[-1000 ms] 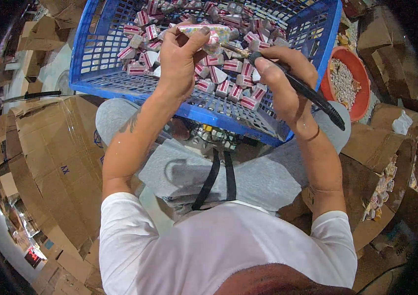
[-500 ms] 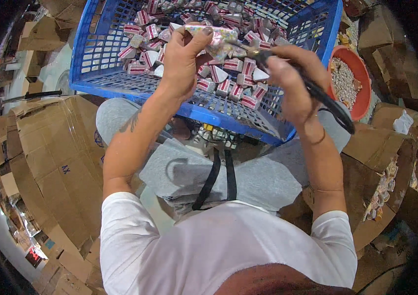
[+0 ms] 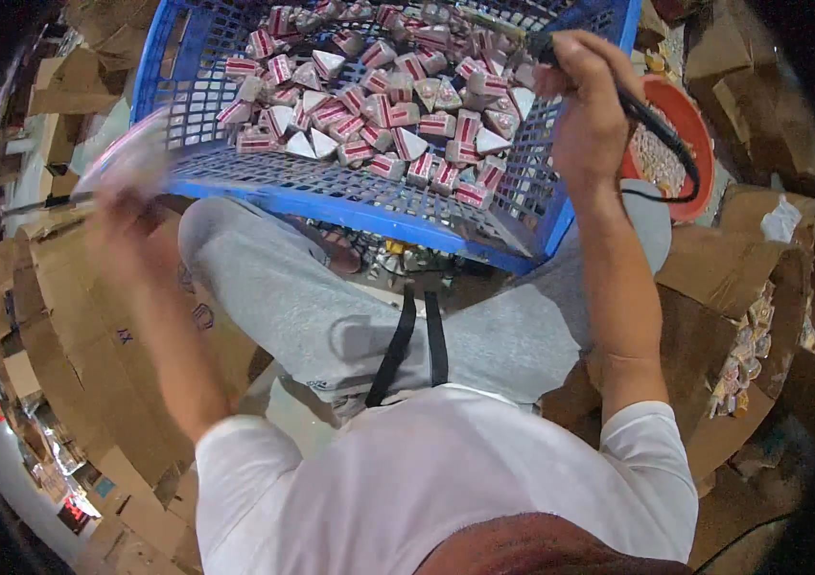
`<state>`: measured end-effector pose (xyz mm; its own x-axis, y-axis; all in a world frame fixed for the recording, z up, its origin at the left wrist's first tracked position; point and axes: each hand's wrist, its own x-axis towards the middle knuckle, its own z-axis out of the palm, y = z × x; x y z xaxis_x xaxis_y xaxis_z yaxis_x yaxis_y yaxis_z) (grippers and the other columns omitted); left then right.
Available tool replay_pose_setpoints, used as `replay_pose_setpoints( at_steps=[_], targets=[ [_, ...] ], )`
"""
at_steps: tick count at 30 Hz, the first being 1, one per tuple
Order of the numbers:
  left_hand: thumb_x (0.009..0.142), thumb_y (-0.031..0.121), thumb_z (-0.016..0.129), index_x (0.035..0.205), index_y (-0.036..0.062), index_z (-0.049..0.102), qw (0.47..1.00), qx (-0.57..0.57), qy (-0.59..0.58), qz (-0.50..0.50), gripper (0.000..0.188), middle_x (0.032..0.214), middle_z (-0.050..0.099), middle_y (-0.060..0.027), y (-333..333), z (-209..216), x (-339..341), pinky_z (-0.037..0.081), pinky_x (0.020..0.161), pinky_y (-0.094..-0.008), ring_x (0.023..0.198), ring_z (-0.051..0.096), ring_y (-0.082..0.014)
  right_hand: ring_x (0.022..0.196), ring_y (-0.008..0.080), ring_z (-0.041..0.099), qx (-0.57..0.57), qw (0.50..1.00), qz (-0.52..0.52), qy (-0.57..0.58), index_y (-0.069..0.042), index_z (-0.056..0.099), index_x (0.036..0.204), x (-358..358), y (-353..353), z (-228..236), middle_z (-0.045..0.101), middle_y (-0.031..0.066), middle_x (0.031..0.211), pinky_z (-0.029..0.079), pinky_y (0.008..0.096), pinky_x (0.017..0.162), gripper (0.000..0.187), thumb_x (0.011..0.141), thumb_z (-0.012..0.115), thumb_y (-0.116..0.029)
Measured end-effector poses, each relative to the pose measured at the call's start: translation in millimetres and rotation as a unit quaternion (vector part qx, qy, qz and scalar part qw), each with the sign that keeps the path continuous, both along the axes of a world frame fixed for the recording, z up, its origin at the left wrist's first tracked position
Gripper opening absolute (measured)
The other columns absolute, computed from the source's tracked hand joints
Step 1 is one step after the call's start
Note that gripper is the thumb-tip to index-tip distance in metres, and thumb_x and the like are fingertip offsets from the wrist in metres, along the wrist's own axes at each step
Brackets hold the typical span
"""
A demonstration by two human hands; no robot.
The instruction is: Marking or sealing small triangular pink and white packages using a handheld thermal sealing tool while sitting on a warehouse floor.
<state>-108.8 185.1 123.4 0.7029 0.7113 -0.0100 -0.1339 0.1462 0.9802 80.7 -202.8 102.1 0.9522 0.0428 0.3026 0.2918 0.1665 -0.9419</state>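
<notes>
My left hand (image 3: 129, 225), smeared by motion, is out past the left front corner of the blue plastic basket (image 3: 331, 211). A pale, pink-edged, partly see-through piece (image 3: 129, 158) is in its fingers, too blurred to make out fully. My right hand (image 3: 592, 96) is closed around the black handle of a corded tool (image 3: 544, 48) with a thin metal rod, like a soldering iron. Its rod points left over the basket's far right part, and the black cord loops down beside my wrist. Many small wedge-shaped pieces (image 3: 398, 115), grey-white with dark pink stripes, lie in the basket below.
An orange-red tub (image 3: 700, 144) of small pale bits stands right of the basket. Flattened cardboard (image 3: 91, 335) lies at my left. An open cardboard box (image 3: 714, 287) with small wrapped items (image 3: 743, 355) is at my right. My grey-trousered knees (image 3: 225, 230) touch the basket's near side.
My left hand has swung from over the basket to its left outer side, carrying the piece away from the tool. My right hand has risen slightly with the tool, farther from me.
</notes>
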Motion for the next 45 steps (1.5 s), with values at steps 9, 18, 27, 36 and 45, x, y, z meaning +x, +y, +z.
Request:
replay_pose_setpoints(
  at_steps=[9, 18, 27, 36, 45],
  targets=[
    [0.086, 0.024, 0.070, 0.128, -0.0033, 0.055, 0.680, 0.548, 0.437, 0.213, 0.052, 0.120, 0.063, -0.0222, 41.6, 73.1, -80.9, 0.051, 0.087, -0.0398, 0.102, 0.064, -0.0298, 0.066, 0.0118, 0.055, 0.088, 0.990, -0.005, 0.114, 0.000, 0.060, 0.099, 2.4, 21.3, 33.9, 0.060, 0.0064, 0.076, 0.049, 0.0284, 0.062, 0.020, 0.094, 0.058, -0.019],
    [0.081, 0.017, 0.064, 0.109, 0.0076, 0.063, 0.284, 0.805, 0.083, -0.514, 0.030, 0.108, 0.062, -0.0216, -67.8, -269.5, 190.5, 0.049, 0.088, -0.0438, 0.102, 0.059, -0.0390, 0.115, 0.0272, 0.053, -0.081, 0.942, 0.202, 0.254, -0.012, 0.058, 0.124, -10.1, 25.8, -1.2, 0.055, 0.0132, 0.123, 0.042, 0.0412, 0.099, 0.040, 0.088, 0.058, -0.029],
    [0.077, 0.020, 0.065, 0.109, 0.0040, 0.061, 0.510, 0.479, 0.046, -0.713, 0.036, 0.110, 0.063, -0.0179, -340.9, -329.3, 269.1, 0.048, 0.090, -0.0392, 0.100, 0.060, -0.0333, 0.085, 0.0420, 0.062, -0.140, 0.988, -0.062, 0.035, 0.000, 0.063, 0.094, 6.9, -20.7, 26.9, 0.063, 0.0220, 0.089, 0.047, 0.0498, 0.074, 0.035, 0.084, 0.059, -0.033],
    [0.072, 0.014, 0.067, 0.110, 0.0023, 0.058, 0.609, 0.455, 0.317, -0.568, 0.041, 0.111, 0.062, -0.0149, -145.8, -213.5, 215.5, 0.047, 0.092, -0.0344, 0.102, 0.061, -0.0268, 0.077, 0.0306, 0.061, -0.165, 0.985, -0.046, 0.009, -0.001, 0.063, 0.096, 12.5, 13.2, -18.6, 0.060, 0.0175, 0.084, 0.046, 0.0417, 0.070, 0.037, 0.089, 0.061, -0.036],
    [0.064, 0.013, 0.071, 0.122, 0.0033, 0.045, 0.867, 0.118, 0.103, -0.472, 0.065, 0.109, 0.052, -0.0060, -157.9, -37.3, 138.2, 0.047, 0.088, -0.0292, 0.100, 0.055, -0.0182, 0.087, 0.0141, 0.058, -0.046, 0.990, 0.039, 0.127, -0.001, 0.058, 0.109, 8.2, 59.6, -50.3, 0.060, 0.0090, 0.093, 0.047, 0.0322, 0.076, 0.047, 0.094, 0.060, -0.045]
  ],
)
